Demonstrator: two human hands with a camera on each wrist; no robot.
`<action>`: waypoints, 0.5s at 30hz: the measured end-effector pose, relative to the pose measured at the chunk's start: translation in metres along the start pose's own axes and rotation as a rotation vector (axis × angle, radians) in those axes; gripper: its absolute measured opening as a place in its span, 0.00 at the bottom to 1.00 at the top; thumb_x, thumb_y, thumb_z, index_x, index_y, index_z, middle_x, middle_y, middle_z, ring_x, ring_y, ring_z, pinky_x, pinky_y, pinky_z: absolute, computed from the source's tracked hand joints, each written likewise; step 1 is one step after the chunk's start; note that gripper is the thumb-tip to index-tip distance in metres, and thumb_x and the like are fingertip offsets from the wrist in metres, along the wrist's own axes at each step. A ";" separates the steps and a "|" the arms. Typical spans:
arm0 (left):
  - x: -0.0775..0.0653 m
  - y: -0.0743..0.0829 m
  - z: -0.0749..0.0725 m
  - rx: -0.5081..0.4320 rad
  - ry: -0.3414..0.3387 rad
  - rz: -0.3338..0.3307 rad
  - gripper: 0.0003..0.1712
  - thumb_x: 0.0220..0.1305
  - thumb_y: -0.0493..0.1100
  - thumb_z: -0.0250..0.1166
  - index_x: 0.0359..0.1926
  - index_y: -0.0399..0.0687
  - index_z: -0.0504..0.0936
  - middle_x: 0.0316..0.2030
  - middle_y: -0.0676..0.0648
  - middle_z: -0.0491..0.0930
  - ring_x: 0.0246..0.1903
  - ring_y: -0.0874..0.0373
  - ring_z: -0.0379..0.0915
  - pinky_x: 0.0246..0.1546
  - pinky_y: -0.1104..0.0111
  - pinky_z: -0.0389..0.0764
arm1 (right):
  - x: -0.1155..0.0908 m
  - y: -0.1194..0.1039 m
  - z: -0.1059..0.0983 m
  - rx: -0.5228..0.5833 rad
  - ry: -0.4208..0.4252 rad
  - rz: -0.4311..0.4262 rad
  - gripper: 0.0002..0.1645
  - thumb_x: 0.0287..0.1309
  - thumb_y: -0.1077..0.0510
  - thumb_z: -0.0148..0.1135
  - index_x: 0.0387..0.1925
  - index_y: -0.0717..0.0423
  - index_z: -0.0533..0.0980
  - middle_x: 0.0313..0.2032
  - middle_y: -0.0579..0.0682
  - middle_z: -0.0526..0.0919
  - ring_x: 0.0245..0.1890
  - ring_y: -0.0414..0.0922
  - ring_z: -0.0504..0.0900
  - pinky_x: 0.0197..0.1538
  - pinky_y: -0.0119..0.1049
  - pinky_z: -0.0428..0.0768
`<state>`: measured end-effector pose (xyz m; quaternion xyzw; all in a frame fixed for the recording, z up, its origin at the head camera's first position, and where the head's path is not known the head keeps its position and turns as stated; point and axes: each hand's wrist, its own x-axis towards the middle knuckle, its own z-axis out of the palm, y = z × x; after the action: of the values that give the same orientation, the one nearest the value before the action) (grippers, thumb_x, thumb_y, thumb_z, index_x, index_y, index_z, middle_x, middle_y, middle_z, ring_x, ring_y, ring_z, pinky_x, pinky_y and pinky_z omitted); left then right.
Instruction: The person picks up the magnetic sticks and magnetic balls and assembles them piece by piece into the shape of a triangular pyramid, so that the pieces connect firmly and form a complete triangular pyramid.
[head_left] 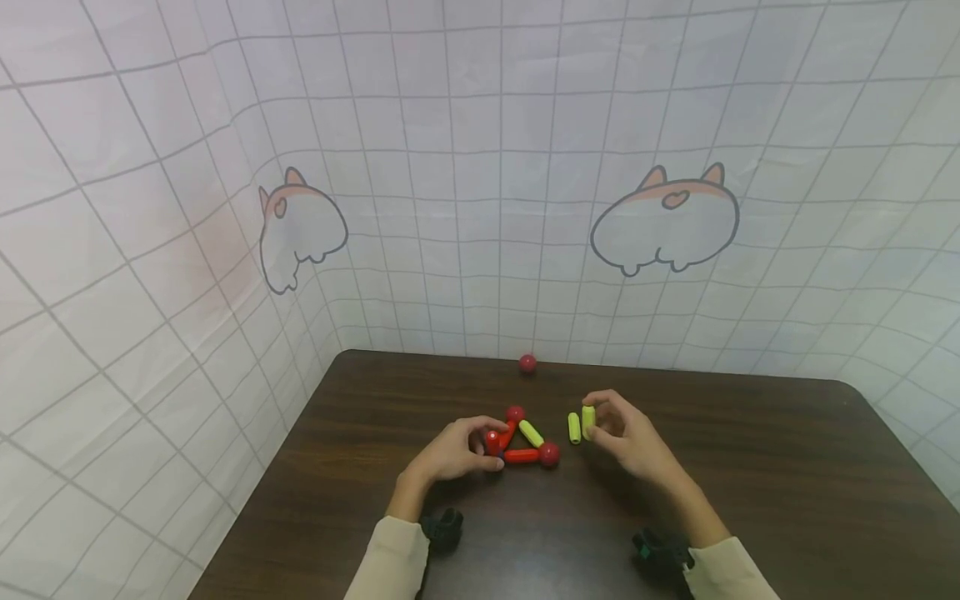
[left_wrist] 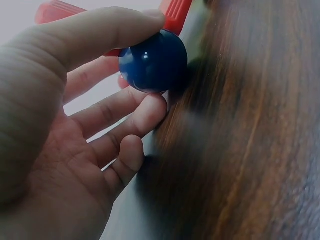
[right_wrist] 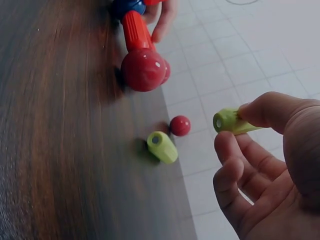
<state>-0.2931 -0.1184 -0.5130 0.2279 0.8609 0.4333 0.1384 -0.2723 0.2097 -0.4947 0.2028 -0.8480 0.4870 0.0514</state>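
My left hand [head_left: 452, 450] pinches a dark blue ball [left_wrist: 154, 62] between thumb and fingers at the left corner of a flat triangle. Red rods run from that ball to a red ball [head_left: 550, 454] at the right and another red ball [head_left: 515, 412] at the back. A yellow-green rod [head_left: 531, 433] spans those two red balls. Another red rod [head_left: 492, 442] points up from the blue ball's corner. My right hand [head_left: 633, 440] pinches a yellow-green rod [right_wrist: 229, 121] upright, above the table, between thumb and fingertips.
A loose yellow-green rod [head_left: 574, 428] lies just left of my right hand. One separate red ball [head_left: 528, 363] sits at the back edge of the dark wooden table [head_left: 750, 467]. Behind the table hangs a white gridded curtain [head_left: 480, 183].
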 end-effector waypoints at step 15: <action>0.001 -0.005 0.000 -0.013 -0.004 0.001 0.28 0.60 0.45 0.76 0.62 0.57 0.81 0.30 0.51 0.75 0.30 0.59 0.70 0.27 0.71 0.71 | 0.000 -0.014 0.018 0.010 0.000 -0.046 0.22 0.63 0.66 0.68 0.56 0.54 0.73 0.40 0.55 0.85 0.36 0.41 0.84 0.41 0.32 0.81</action>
<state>-0.2955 -0.1204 -0.5168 0.2283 0.8577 0.4384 0.1415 -0.2648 0.1885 -0.4926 0.2226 -0.8405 0.4901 0.0619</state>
